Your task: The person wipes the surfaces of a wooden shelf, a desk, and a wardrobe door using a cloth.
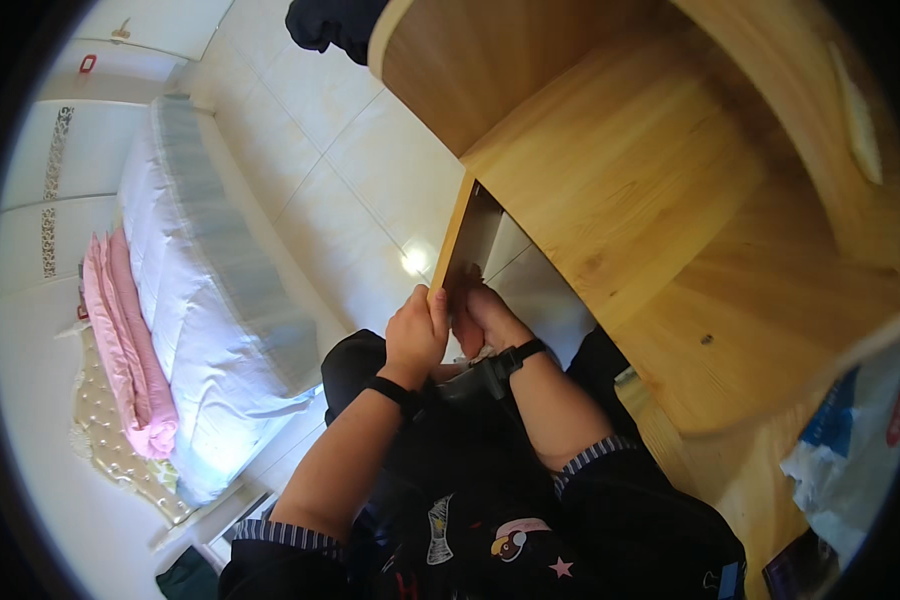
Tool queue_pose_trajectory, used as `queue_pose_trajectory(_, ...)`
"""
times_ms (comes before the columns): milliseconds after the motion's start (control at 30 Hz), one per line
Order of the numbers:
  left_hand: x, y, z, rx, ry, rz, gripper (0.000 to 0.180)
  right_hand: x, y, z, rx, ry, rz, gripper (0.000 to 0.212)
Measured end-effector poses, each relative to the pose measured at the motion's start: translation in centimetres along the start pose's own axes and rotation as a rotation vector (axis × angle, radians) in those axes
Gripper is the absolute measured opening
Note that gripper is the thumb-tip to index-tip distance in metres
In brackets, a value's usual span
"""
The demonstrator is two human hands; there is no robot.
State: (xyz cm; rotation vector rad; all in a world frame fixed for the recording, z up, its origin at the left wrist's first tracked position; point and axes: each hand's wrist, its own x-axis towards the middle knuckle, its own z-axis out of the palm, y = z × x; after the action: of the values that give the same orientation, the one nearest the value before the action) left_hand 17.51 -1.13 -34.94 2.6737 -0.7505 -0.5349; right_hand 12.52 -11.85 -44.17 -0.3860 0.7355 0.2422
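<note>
A narrow wooden panel, pale along its edge and dark on its inner face, extends from the wooden furniture toward my lap. My left hand is closed round its near end, with the fingers on the outer side. Close by, my right hand reaches in beside the shadowed inner face. Its fingertips are dark and partly hidden, so whether they grip anything is unclear. Both wrists wear black straps. The wooden furniture, with a broad flat board and curved raised sides, fills the upper right.
On the left stands a bed with a folded pink quilt and a tufted headboard. Light floor tiles run between the bed and the furniture. A dark cloth item is at the top. At lower right lies a plastic bag.
</note>
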Motion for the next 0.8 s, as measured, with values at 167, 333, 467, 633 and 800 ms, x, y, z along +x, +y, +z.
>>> queue_pose_trajectory(167,0.5,2.4,2.1,-0.026,-0.01,0.029,0.045,-6.4,-2.3,-1.3,-0.124,-0.01,-0.295,0.037)
queue_pose_trajectory(333,0.1,2.2,3.0,-0.062,0.027,-0.001,0.053,-16.1,-1.8,0.4,-0.206,0.057,-0.556,0.035)
queue_pose_trajectory(467,-0.1,3.0,2.8,-0.077,0.029,-0.005,0.055,-30.8,0.1,2.9,-0.335,0.125,-0.73,0.028)
queue_pose_trajectory(633,-0.5,3.5,3.4,-0.125,0.034,-0.013,0.056,-43.0,0.5,1.1,-0.765,0.6,-1.18,0.028)
queue_pose_trajectory(800,-2.2,8.1,5.8,-0.212,0.02,-0.131,0.057,-49.4,0.1,-1.8,-1.295,1.415,-0.982,0.03)
